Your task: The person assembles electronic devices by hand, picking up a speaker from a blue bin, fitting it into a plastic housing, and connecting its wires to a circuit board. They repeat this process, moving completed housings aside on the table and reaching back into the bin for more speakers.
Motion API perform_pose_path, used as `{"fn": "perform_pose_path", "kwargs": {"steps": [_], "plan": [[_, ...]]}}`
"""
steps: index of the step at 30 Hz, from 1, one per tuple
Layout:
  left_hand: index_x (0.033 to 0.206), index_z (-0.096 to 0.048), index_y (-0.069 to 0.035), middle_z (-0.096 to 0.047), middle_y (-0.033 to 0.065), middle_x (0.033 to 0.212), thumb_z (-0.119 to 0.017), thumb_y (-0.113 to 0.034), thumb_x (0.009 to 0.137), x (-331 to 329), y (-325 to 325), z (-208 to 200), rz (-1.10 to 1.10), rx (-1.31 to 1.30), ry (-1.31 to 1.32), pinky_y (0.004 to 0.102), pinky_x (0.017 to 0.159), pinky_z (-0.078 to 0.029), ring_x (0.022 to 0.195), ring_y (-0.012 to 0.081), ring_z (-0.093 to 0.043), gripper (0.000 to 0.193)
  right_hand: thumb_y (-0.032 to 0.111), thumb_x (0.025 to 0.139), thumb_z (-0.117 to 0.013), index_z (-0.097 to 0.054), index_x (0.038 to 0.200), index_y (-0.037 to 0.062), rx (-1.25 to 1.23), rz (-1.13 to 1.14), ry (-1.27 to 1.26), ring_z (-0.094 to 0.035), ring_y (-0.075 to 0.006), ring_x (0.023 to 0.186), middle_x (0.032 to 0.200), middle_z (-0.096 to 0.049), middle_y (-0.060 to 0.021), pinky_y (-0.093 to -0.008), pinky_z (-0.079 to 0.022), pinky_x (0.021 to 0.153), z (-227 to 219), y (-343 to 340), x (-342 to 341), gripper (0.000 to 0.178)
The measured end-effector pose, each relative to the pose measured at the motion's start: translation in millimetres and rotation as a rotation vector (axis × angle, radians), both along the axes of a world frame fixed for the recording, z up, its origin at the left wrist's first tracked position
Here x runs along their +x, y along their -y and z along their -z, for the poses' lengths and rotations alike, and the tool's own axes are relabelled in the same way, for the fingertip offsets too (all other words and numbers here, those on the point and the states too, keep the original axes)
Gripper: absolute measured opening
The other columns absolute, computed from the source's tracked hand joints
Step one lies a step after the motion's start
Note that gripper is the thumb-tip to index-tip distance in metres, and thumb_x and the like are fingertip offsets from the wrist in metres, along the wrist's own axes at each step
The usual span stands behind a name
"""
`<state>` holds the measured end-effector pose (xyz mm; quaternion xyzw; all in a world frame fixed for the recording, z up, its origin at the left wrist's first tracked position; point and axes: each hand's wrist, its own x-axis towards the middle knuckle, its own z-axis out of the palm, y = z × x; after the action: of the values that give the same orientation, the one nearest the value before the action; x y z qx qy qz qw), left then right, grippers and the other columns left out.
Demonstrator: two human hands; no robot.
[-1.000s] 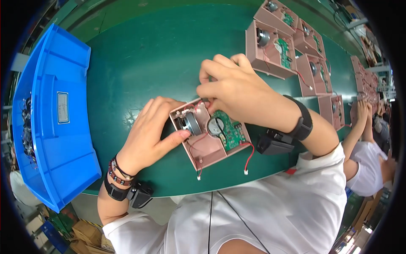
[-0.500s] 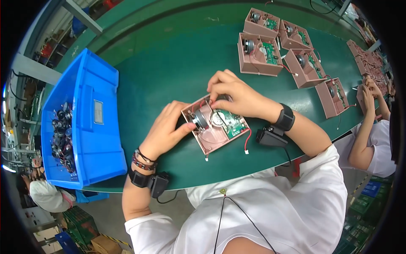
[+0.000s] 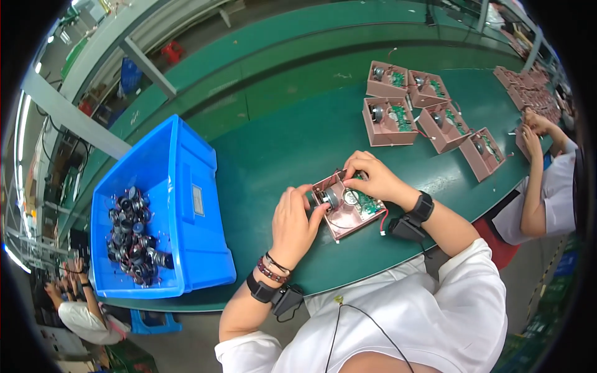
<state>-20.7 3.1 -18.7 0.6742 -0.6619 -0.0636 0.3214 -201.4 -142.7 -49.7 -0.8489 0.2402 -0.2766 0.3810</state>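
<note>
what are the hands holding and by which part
The left hand grips the pink box by its left wall, thumb by the speaker. The right hand is at its far side; whether it pinches anything cannot be told.

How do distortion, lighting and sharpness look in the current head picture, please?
Head view: fisheye distortion bows the near edge of the green tabletop; head view: a light tube at far left is washed-out white; head view: the pink speaker box looks fairly sharp, but parts on its circuit board are too small to identify.
</note>
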Motion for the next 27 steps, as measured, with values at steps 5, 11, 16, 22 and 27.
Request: {"fn": "perform_pose_path", "kwargs": {"steps": [5, 11, 16, 22, 27], "plan": [[0.097, -0.059, -0.007, -0.063, 0.0087, 0.077, -0.061, -0.034, 0.088, -8, -5, 0, 0.239, -0.022, 0.017, 0.037, 0.063, -0.047, 0.071, 0.0265, -0.063, 0.029, 0.013, 0.076, -0.073, -0.063, 0.081, 0.0053, -0.048, 0.058, 0.097, -0.054, -0.0221, 0.099, 0.096, -0.058, -0.0071, -0.0339, -0.043, 0.085, 1, 4, 2, 0.013], [0.089, -0.062, -0.01, -0.06, 0.0046, 0.058, -0.06, -0.023, 0.087, -14, -6, 0, 0.085, 0.046, 0.038, 0.0364, 0.05, -0.045, 0.055, 0.0243, -0.061, 0.013, 0.013, 0.081, -0.069, -0.063, 0.088, 0.0047, 0.023, 0.009, 0.163, -0.054, -0.0195, 0.099, 0.102, -0.056, -0.0081, -0.0338, -0.045, 0.084, -1, 6, 0, 0.013], [0.089, -0.062, -0.01, -0.061, 0.0049, 0.058, -0.057, -0.017, 0.086, -5, -7, -2, -0.032, 0.084, 0.085, 0.0357, 0.051, -0.045, 0.055, 0.0243, -0.061, 0.01, 0.013, 0.084, -0.066, -0.062, 0.099, 0.0058, -0.016, -0.012, 0.294, -0.054, -0.0199, 0.1, 0.107, -0.052, -0.0095, -0.0346, -0.045, 0.084, 0, -3, -3, 0.017], [0.09, -0.061, -0.009, -0.061, 0.0063, 0.059, -0.054, -0.014, 0.086, 17, 7, -16, -0.188, 0.161, -0.01, 0.0347, 0.053, -0.046, 0.055, 0.0239, -0.061, 0.009, 0.012, 0.084, -0.065, -0.06, 0.101, 0.0063, -0.301, -0.026, 0.267, -0.055, -0.0249, 0.099, 0.102, -0.053, -0.0101, -0.0363, -0.046, 0.082, -56, 6, -18, 0.019], [0.09, -0.06, -0.007, -0.063, 0.0099, 0.065, -0.053, -0.013, 0.087, 30, 48, -5, -0.309, 0.121, -0.063, 0.0347, 0.057, -0.047, 0.06, 0.0246, -0.063, 0.009, 0.015, 0.084, -0.063, -0.058, 0.097, 0.0063, -0.468, 0.091, -0.13, -0.057, -0.0299, 0.092, 0.095, -0.058, -0.0098, -0.0397, -0.047, 0.078, -119, 98, -59, 0.017]]}}
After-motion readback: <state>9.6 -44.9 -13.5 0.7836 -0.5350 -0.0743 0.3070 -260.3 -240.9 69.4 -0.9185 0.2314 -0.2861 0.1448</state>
